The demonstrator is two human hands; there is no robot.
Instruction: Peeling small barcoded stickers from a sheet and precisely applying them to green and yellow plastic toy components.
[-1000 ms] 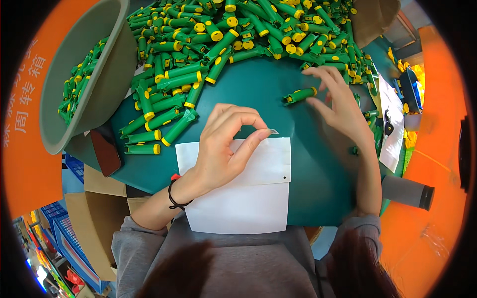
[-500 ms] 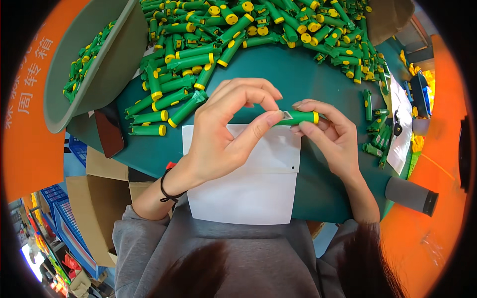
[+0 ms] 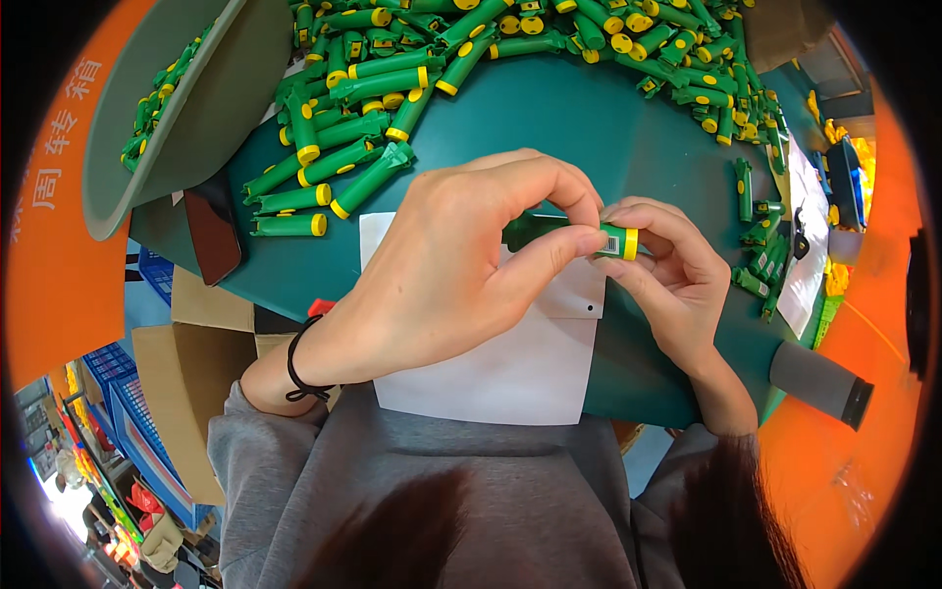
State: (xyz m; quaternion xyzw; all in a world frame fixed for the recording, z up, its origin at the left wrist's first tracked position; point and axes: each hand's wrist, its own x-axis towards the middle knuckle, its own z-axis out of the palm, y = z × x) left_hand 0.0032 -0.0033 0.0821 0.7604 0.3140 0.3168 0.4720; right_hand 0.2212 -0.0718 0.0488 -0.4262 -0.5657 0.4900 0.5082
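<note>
Between my two hands lies a green plastic tube [image 3: 530, 232] with a yellow end cap, held nearly level above the table. A small printed sticker [image 3: 611, 244] is on its side, close to the cap. My right hand [image 3: 682, 275] grips the capped end between thumb and fingers. From the left, my left hand [image 3: 461, 255] reaches over the tube, thumb and forefinger pressed at the sticker's edge. The left fingers cover the tube's middle. Beneath both hands is a white sheet [image 3: 481, 378] on the green table [image 3: 599, 118].
Many similar tubes [image 3: 388, 86] are heaped at the back. Several stickered tubes [image 3: 763, 257] lie at the right. A grey-green basin [image 3: 221, 128] with more tubes and a dark phone-like slab [image 3: 214, 240] sit left; a grey tumbler [image 3: 814, 378] lies right; an open carton [image 3: 177, 393] stands lower left.
My left hand has moved right along the tube toward the cap. The sticker, earlier at the left fingertips, now shows on the tube near the cap. The view has shifted slightly.
</note>
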